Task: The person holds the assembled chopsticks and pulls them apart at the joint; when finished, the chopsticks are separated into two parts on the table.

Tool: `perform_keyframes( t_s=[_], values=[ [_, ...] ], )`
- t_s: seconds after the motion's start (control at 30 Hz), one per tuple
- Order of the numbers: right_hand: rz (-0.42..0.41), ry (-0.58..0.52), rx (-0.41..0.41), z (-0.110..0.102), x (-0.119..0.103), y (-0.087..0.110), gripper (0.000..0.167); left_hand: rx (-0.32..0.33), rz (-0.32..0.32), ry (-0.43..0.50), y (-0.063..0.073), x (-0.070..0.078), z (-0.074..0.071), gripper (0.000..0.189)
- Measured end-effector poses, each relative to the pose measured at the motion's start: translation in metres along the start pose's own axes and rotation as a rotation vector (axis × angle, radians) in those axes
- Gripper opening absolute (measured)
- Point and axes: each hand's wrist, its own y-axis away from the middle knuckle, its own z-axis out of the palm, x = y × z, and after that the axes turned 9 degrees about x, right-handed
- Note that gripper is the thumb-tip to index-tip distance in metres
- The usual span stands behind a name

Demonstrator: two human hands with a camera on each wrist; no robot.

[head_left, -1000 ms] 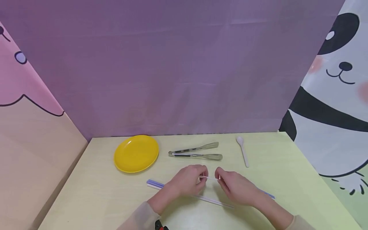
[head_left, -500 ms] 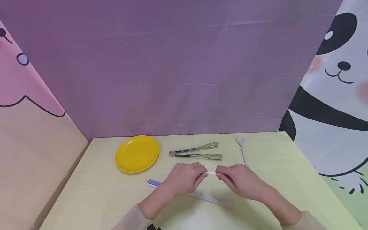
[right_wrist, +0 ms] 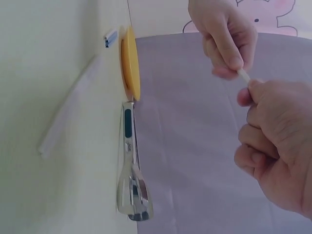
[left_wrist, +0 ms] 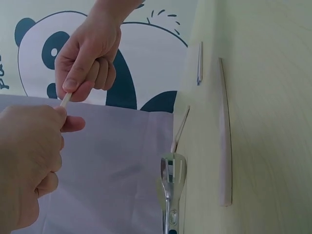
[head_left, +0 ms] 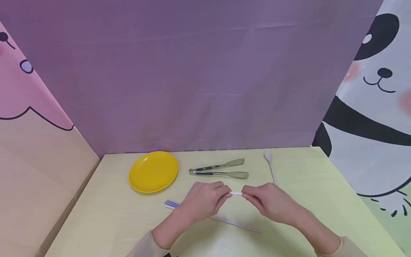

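A short length of a thin white strip (head_left: 236, 193) shows between my two hands in the head view. My left hand (head_left: 205, 200) pinches its left end between thumb and curled fingers. At the other end, my right hand (head_left: 272, 202) pinches it the same way. Both wrist views show the strip (left_wrist: 66, 100) bridging the two fists, held up off the table; the rest of it is hidden inside the fingers. Below the hands lie pale chopsticks (head_left: 236, 223), partly covered by the left forearm. Blue-purple ends (head_left: 172, 203) stick out to the left of that arm.
A yellow plate (head_left: 153, 172) stands at the back left of the pale table (head_left: 106, 214). Metal tongs (head_left: 221, 174) lie spread beyond the hands. To the right of them is a pale spoon (head_left: 269, 159), its handle end by the right hand. A purple curtain (head_left: 205, 89) hangs behind.
Both hands have lifted and shifted slightly away from me, with the fingers closing more tightly on the white strip. Over the last half second they have hardly moved.
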Motion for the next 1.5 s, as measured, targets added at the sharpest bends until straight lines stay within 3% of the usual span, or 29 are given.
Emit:
perform_keyframes(
  t_s=[0.17, 0.3, 0.53, 0.67, 0.83, 1.0, 1.1, 1.27, 1.5],
  values=[
    [-0.05, -0.067, -0.038, 0.0, 0.005, -0.001, 0.029, -0.016, 0.027, 0.037, 0.003, -0.003, -0.004, 0.012],
    [-0.06, -0.087, -0.056, -0.003, 0.006, -0.001, 0.028, 0.011, 0.038, 0.037, 0.004, -0.001, -0.004, 0.011],
    [-0.071, -0.051, -0.061, -0.005, 0.011, -0.007, 0.028, 0.074, -0.029, -0.047, 0.004, 0.004, -0.001, 0.01],
    [-0.041, 0.005, -0.078, -0.007, 0.014, -0.011, 0.035, 0.022, -0.082, -0.029, 0.0, 0.005, 0.004, 0.011],
    [0.035, 0.014, -0.186, -0.004, 0.01, -0.017, 0.032, -0.089, -0.128, -0.034, -0.001, 0.007, 0.012, 0.015],
    [0.088, 0.046, -0.23, -0.002, 0.006, -0.019, 0.031, -0.108, -0.123, -0.054, -0.007, 0.01, 0.012, 0.017],
    [0.076, 0.028, -0.241, -0.005, 0.006, -0.016, 0.033, -0.101, -0.101, -0.042, -0.007, 0.012, 0.01, 0.018],
    [0.013, -0.091, -0.269, -0.014, 0.008, -0.013, 0.034, -0.06, -0.071, -0.018, -0.003, 0.019, 0.006, 0.017],
    [-0.008, -0.146, -0.264, -0.024, 0.018, -0.018, 0.029, -0.008, -0.158, -0.043, -0.009, 0.031, 0.002, 0.02]
  ],
)
